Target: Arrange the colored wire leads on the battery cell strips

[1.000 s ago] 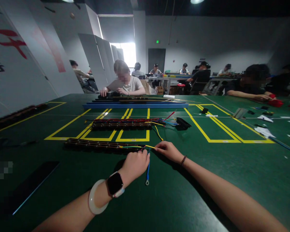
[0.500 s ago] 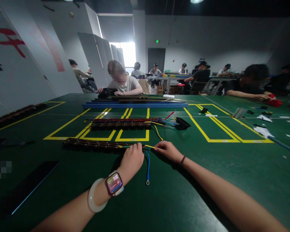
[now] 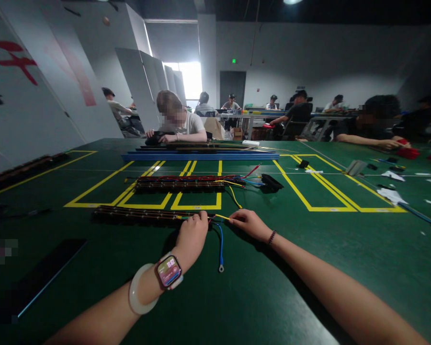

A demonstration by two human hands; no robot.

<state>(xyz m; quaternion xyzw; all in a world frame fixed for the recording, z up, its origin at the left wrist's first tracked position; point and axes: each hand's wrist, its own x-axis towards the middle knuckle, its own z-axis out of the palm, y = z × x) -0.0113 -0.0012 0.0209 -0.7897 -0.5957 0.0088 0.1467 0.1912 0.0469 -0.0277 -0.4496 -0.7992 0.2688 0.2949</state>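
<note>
A long dark wiring harness (image 3: 136,214) lies crosswise on the green table in front of me. My left hand (image 3: 193,235) is closed over its right end, gripping the wire bundle, with the fingertips partly hidden. From that end a yellow wire (image 3: 221,217) runs to my right hand (image 3: 250,225), which pinches it between thumb and fingers. A blue wire (image 3: 221,242) with a ring terminal (image 3: 221,269) hangs loose from the bundle toward me. Just beyond lies a second harness (image 3: 179,184) with red, blue and yellow wires and a black part (image 3: 271,183) at its right end.
Yellow tape outlines (image 3: 334,209) mark the green table (image 3: 294,287). Farther back lie blue channel strips (image 3: 201,156), with a co-worker (image 3: 192,127) behind them. A dark flat panel (image 3: 50,273) lies at left. Paper scraps (image 3: 391,194) are scattered at right.
My left hand has slid slightly left along the bundle, showing more wire between the hands. The blue wire's ring end has shifted a little. My right hand stays put on the yellow wire.
</note>
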